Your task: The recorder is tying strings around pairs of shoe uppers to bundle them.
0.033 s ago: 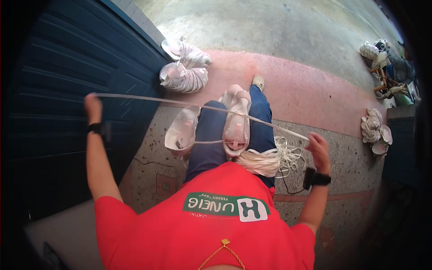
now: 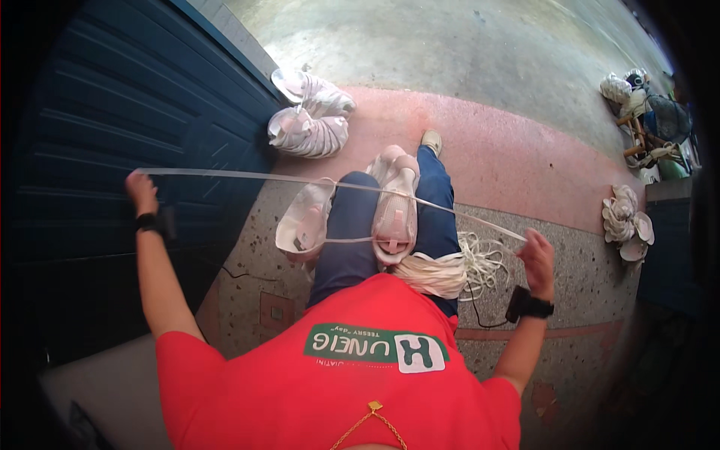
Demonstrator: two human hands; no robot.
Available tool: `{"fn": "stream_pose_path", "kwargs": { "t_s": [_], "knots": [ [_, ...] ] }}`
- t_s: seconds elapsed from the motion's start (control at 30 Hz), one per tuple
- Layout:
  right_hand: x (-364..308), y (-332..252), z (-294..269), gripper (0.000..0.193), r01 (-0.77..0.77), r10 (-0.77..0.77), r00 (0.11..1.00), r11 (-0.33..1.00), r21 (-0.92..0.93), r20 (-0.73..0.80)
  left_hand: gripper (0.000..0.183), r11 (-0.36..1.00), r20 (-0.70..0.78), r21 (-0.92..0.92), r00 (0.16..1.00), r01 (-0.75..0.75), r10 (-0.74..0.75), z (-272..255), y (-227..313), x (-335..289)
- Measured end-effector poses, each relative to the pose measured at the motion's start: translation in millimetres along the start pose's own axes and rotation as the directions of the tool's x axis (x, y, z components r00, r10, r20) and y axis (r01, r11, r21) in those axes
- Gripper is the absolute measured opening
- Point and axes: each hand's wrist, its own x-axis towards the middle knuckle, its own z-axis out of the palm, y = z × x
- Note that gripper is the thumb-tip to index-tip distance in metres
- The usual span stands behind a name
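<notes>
A long, flat white shoelace point(image 2: 315, 180) is stretched across my lap between my hands. My left hand point(image 2: 142, 193) is closed on one end at the far left, in front of the dark blue door. At the right, my right hand point(image 2: 538, 259) pinches the other end. Under the lace, a pale pink and white shoe upper point(image 2: 395, 206) rests between my thighs. A second pale upper point(image 2: 306, 221) is beside my left leg, and a thin strand runs from it to the first. A bundle of white laces point(image 2: 435, 274) lies over my right thigh, its loose ends spreading to the right.
Bundled pale shoe uppers point(image 2: 311, 124) stand ahead on the left, by the dark blue panelled door point(image 2: 135, 112). Another bundle of uppers point(image 2: 622, 217) is at the right. Beyond it are a wooden-framed stool point(image 2: 636, 139) and piled items. A thin black cable point(image 2: 480, 322) hangs near my right wrist.
My hands have drawn slightly farther apart with the lace between them. The left has shifted left and nearer to me, the right a little to the right and nearer.
</notes>
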Motion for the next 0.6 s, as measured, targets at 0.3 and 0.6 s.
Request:
{"fn": "stream_pose_path", "kwargs": {
  "t_s": [0.3,0.6],
  "knots": [
    [-67,-60,-241,0.02,0.375,-0.197,0.921,0.21,0.903,-0.337,0.021,0.932,0.259,-0.355,0.95,-0.072,0.172,-138,118,68],
    [-8,-46,-110,0.032,0.294,-0.329,0.915,0.94,-0.173,-0.232,0.041,0.969,0.58,0.238,0.809,-0.06,-0.093,105,-10,-124]
  ]
}}
